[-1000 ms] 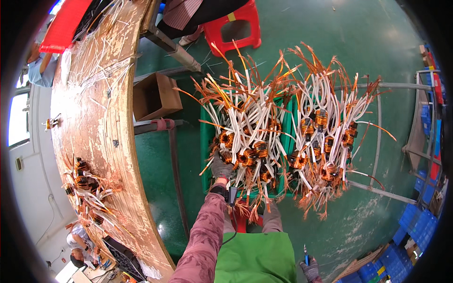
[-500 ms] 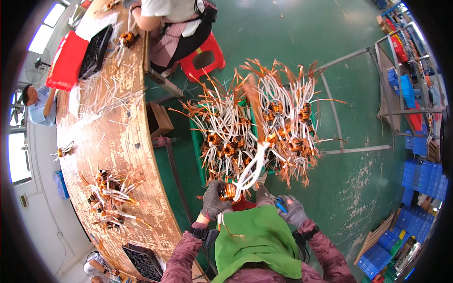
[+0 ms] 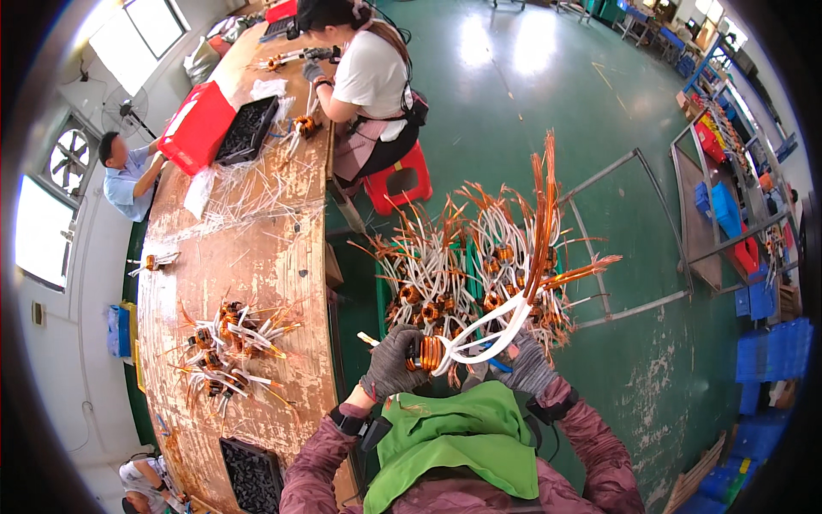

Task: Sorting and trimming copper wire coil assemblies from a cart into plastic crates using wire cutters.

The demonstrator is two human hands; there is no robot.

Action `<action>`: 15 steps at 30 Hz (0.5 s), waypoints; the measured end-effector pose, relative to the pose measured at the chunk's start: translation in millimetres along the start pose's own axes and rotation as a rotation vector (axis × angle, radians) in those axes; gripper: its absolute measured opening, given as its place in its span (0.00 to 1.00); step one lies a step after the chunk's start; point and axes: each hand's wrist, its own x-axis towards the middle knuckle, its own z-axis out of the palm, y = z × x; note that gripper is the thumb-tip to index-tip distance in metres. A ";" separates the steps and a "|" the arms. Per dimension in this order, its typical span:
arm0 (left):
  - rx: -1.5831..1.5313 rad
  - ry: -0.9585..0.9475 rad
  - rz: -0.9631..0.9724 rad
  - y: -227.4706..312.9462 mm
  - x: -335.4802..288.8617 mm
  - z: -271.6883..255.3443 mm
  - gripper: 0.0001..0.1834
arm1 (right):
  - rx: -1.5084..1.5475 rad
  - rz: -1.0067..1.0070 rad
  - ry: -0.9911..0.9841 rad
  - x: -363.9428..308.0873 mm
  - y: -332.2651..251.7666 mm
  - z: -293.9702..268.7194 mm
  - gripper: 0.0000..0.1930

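A wire-wound ring coil (image 3: 426, 353) is gripped in my gloved left hand (image 3: 392, 363), its copper winding showing past the fingers. From it, white-sleeved leads (image 3: 501, 332) loop up to the right and end in long bare copper strands (image 3: 539, 248). My gloved right hand (image 3: 527, 367) is closed around a blue-handled tool (image 3: 500, 366) that looks like pliers, just below the leads. Its jaws are largely hidden, so I cannot tell whether they touch a wire. Beyond my hands stand green crates (image 3: 383, 272) heaped with similar coils, leads upward.
The worn wooden table (image 3: 282, 343) at left bears a coil pile (image 3: 227, 347), white offcuts (image 3: 257, 184), a black tray (image 3: 253, 475) and a tilted red bin (image 3: 199, 128). A co-worker (image 3: 377, 77) sits on a red stool (image 3: 401, 180). A metal frame (image 3: 664, 197) stands right.
The coil's leads have swung to the right, their copper ends now farther right. My right hand with the tool has come up and closer to the leads. The view has tilted upward.
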 end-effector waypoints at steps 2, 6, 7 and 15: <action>0.002 0.009 0.011 3.1 -1.9 -0.2 0.31 | 0.070 -0.008 -0.034 -2.1 5.2 0.5 0.28; 0.025 0.053 0.086 10.5 -2.3 -0.1 0.31 | 0.108 -0.086 -0.009 0.7 1.8 -9.3 0.29; 0.019 0.055 0.100 13.0 -0.4 -0.9 0.30 | 0.112 -0.066 -0.007 -0.2 0.5 -11.3 0.29; 0.008 0.044 0.063 26.2 2.8 -5.1 0.29 | 0.102 -0.122 0.058 5.5 -2.0 -17.8 0.27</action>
